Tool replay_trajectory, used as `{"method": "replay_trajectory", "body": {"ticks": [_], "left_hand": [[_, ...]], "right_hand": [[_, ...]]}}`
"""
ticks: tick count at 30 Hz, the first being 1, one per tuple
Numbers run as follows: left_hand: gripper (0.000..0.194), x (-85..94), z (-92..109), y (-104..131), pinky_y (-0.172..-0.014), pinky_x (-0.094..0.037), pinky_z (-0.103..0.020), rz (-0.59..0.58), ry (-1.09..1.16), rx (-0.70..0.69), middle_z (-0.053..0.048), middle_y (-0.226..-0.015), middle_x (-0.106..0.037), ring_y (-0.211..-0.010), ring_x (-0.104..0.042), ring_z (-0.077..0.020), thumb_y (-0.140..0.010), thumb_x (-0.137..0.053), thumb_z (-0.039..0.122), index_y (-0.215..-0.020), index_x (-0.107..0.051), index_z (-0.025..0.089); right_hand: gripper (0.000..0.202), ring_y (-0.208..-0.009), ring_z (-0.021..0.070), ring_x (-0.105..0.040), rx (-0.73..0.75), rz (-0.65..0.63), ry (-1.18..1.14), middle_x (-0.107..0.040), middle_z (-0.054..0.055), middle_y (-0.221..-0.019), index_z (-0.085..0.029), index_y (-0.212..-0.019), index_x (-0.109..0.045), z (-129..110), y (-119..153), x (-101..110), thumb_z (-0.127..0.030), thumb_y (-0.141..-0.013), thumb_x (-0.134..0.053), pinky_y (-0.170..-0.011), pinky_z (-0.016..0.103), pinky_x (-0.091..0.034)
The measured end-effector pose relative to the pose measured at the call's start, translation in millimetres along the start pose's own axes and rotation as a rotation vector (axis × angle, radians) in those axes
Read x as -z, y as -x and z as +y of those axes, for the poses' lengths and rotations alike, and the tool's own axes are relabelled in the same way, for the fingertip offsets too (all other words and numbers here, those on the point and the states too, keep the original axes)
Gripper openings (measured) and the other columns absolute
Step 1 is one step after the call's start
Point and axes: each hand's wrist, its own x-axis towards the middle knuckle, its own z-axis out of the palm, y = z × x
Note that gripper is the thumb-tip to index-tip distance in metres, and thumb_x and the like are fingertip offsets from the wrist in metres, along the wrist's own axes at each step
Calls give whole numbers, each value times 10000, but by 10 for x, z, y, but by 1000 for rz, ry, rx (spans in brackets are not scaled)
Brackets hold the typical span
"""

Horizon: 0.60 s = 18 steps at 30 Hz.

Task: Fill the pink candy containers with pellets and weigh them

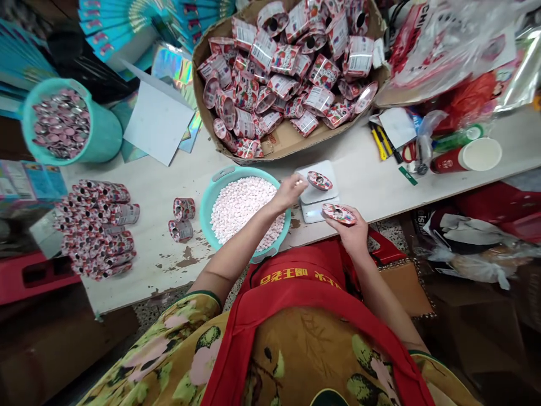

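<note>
My left hand (289, 193) is closed in a pinch, with small pale candies showing at its fingertips. It is beside a round printed packet (320, 181) that sits on a white digital scale (315, 210). My right hand (354, 230) grips another printed packet (339, 214) by its side, at the scale's front edge. Under my left forearm stands a turquoise basin (205, 217) full of pale pink and white candies (240, 206). The inside of each packet is hard to make out.
A cardboard box (291, 145) piled with printed packets stands behind. On the left are stacked packets (103, 225), two separate packets (181, 219) and a turquoise bucket (103, 132) of small lids. Yellow cutters (380, 142) and a paper cup (482, 154) lie at the right.
</note>
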Motion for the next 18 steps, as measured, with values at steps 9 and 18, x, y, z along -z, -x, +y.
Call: {"method": "replay_trajectory", "body": {"ticks": [9, 18], "left_hand": [[214, -257, 39, -425, -823, -456, -306, -100, -705, -25, -35, -1011, -730, -888, -639, -198, -929, -583, 334, -1104, -607, 213], [349, -380, -11, -383, -785, -479, -343, -239, -1321, -121, -165, -1199, -715, -1004, -704, -277, -1038, -352, 217, -1228, -641, 169]], "right_hand": [[568, -908, 219, -710, -72, 163, -33, -765, 65, -986, -173, -1030, -714, 234, -198, 388, -387, -549, -923, -888, 382, -588], [639, -931, 227, -706, -71, 175, -63, -754, 66, -1001, -160, -1053, -690, 308, -508, 286, -398, -511, -929, -921, 397, -583]]}}
